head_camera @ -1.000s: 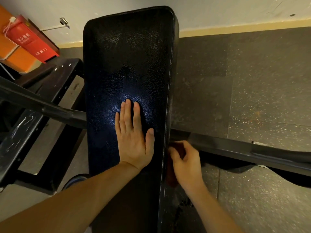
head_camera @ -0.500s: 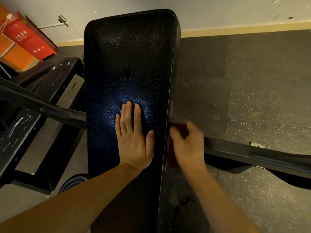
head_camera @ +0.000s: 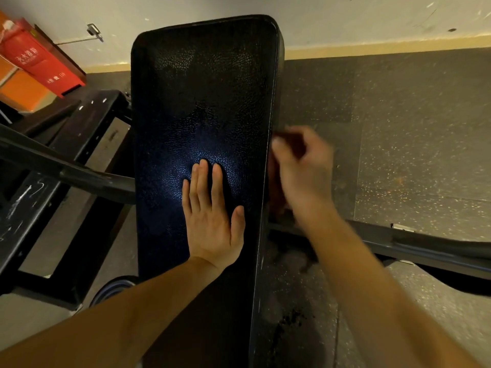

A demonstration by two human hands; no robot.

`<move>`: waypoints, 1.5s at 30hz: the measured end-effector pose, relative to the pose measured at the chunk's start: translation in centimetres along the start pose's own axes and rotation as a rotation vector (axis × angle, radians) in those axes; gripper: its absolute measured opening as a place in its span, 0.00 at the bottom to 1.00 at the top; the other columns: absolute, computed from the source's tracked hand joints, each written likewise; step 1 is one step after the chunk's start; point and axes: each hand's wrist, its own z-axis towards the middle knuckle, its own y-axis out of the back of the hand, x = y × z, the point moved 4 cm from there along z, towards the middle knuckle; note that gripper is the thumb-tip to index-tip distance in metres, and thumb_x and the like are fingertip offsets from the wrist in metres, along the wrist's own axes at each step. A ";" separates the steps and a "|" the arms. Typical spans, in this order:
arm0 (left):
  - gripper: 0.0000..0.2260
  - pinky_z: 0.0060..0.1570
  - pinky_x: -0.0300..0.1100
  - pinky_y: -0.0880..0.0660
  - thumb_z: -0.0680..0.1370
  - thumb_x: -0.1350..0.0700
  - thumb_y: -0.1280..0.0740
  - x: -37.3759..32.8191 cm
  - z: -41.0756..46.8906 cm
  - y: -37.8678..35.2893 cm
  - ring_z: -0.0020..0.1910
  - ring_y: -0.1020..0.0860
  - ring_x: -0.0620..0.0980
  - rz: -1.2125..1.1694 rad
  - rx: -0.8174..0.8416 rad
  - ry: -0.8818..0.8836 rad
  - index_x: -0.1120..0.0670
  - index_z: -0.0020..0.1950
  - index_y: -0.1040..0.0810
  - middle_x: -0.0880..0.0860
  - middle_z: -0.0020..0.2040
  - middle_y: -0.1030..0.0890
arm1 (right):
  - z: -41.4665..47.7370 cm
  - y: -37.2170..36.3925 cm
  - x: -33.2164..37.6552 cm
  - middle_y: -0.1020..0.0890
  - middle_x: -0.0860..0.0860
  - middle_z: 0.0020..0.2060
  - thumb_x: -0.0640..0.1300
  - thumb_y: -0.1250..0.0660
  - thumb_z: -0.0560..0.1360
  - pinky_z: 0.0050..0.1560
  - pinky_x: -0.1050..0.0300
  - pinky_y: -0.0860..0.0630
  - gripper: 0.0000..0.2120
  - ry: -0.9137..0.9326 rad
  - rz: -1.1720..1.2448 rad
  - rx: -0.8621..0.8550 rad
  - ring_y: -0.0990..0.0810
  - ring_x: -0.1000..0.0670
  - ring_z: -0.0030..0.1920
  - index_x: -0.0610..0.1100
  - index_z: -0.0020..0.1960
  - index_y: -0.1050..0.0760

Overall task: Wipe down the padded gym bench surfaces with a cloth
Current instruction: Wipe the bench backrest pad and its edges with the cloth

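Note:
A long black padded bench (head_camera: 204,96) runs away from me down the middle of the view. My left hand (head_camera: 212,211) lies flat on its top surface with straight fingers. My right hand (head_camera: 303,171) is blurred against the pad's right side edge, fingers curled round a dark reddish-brown cloth (head_camera: 289,144), which shows only in part between thumb and fingers.
A black metal bar (head_camera: 430,248) crosses under the bench from left to right. Black frame parts (head_camera: 53,160) stand to the left. A red box (head_camera: 34,59) leans at the wall, far left. Grey speckled rubber floor (head_camera: 411,128) lies to the right.
My right hand with the cloth has slid away from me along the pad's right edge. The left hand has stayed flat on the pad.

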 end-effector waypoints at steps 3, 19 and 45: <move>0.33 0.80 0.61 0.51 0.82 0.44 0.48 0.0 0.0 0.0 0.83 0.52 0.58 -0.004 -0.002 -0.005 0.60 0.83 0.45 0.60 0.84 0.48 | 2.7 -0.3 0.6 0.17 0.50 0.41 0.43 0.32 0.79 0.45 0.52 0.19 0.04 0.056 0.082 -0.065 0.17 0.52 0.43 0.45 0.52 0.20; 0.33 0.79 0.63 0.50 0.82 0.44 0.48 0.0 0.0 0.0 0.83 0.51 0.59 -0.003 -0.008 -0.021 0.62 0.82 0.44 0.61 0.83 0.47 | -6.8 -0.2 -5.7 0.17 0.53 0.40 0.40 0.33 0.81 0.45 0.61 0.22 0.06 -0.219 0.013 0.077 0.18 0.59 0.42 0.51 0.51 0.22; 0.33 0.79 0.63 0.49 0.83 0.44 0.49 0.0 -0.1 0.0 0.83 0.50 0.59 0.009 -0.017 -0.026 0.62 0.82 0.44 0.61 0.83 0.46 | -18.3 0.8 -10.2 0.16 0.52 0.42 0.41 0.33 0.81 0.47 0.55 0.19 0.06 -0.506 -0.140 0.485 0.15 0.55 0.43 0.52 0.51 0.21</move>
